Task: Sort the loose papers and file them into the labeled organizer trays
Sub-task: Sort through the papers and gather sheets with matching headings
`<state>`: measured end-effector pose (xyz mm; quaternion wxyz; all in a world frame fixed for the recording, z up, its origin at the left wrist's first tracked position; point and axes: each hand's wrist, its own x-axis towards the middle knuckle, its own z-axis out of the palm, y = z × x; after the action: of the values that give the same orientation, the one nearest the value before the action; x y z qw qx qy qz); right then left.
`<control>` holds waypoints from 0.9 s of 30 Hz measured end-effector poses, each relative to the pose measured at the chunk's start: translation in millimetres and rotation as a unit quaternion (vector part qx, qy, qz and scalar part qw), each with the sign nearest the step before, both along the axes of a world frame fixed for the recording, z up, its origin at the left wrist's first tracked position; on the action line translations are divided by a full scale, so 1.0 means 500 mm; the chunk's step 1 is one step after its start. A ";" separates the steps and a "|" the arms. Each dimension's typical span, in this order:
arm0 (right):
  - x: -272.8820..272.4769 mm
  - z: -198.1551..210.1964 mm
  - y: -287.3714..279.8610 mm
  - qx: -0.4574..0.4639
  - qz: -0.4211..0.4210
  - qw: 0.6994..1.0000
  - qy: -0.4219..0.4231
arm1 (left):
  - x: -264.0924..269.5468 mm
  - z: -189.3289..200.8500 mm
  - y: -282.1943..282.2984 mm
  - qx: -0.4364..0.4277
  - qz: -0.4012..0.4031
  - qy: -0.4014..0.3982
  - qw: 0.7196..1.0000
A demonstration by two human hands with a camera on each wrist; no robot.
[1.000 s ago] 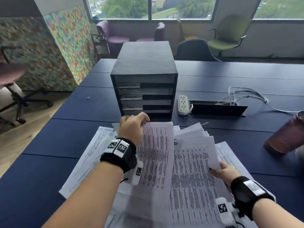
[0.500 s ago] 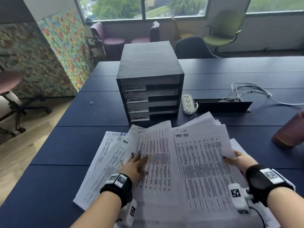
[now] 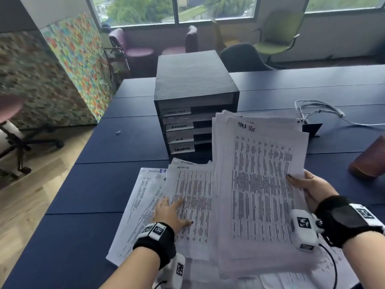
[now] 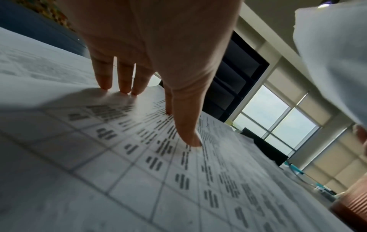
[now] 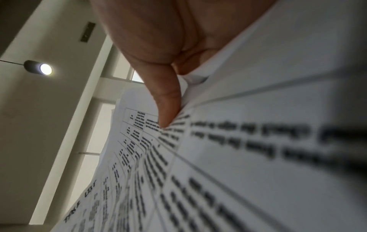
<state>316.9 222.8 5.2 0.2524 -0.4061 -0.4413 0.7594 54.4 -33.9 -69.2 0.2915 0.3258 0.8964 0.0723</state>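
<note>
A black organizer (image 3: 195, 97) with four labeled trays stands mid-table; one label reads ADMIN (image 3: 179, 126). In front of it lie loose printed sheets (image 3: 193, 195), some headed ADMIN or SECURITY. My left hand (image 3: 173, 211) lies flat on these sheets, its fingers (image 4: 123, 81) straight and spread on the paper. My right hand (image 3: 308, 188) holds up a stack of sheets (image 3: 260, 184) headed TASK LIST by its right edge, the thumb (image 5: 166, 103) pressed on top. The stack hides the right part of the trays.
A brown tumbler (image 3: 370, 159) stands at the right on the dark blue table (image 3: 87, 188). White cables (image 3: 318, 109) and a black flap (image 3: 310, 128) lie behind the raised stack. Chairs stand beyond the table; the table's left edge drops to a wooden floor.
My left hand drew back from the organizer and now lies flat on the left sheets. My right hand has lifted the TASK LIST stack off the table, up and toward the organizer.
</note>
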 end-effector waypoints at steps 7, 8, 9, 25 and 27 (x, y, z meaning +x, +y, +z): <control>-0.019 -0.090 -0.067 -0.069 0.025 0.989 -0.127 | -0.025 0.002 -0.004 0.045 0.191 0.020 0.980; -0.017 -0.110 -0.071 -0.059 0.026 0.984 -0.164 | -0.032 -0.002 -0.003 0.060 0.205 0.007 0.977; -0.014 -0.126 -0.074 -0.047 0.023 0.979 -0.198 | -0.037 -0.006 -0.001 0.081 0.215 -0.018 0.973; -0.035 -0.204 -0.039 0.063 0.082 0.937 -0.334 | -0.079 -0.007 0.021 0.128 0.087 -0.201 0.967; -0.034 -0.203 -0.038 0.070 0.094 0.935 -0.334 | -0.111 -0.005 0.023 0.127 0.104 -0.127 0.978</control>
<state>299.7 203.7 -96.1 0.0453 -0.5743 -0.5886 0.5672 -1.1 -22.5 -71.5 0.3503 0.2533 0.8644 0.2568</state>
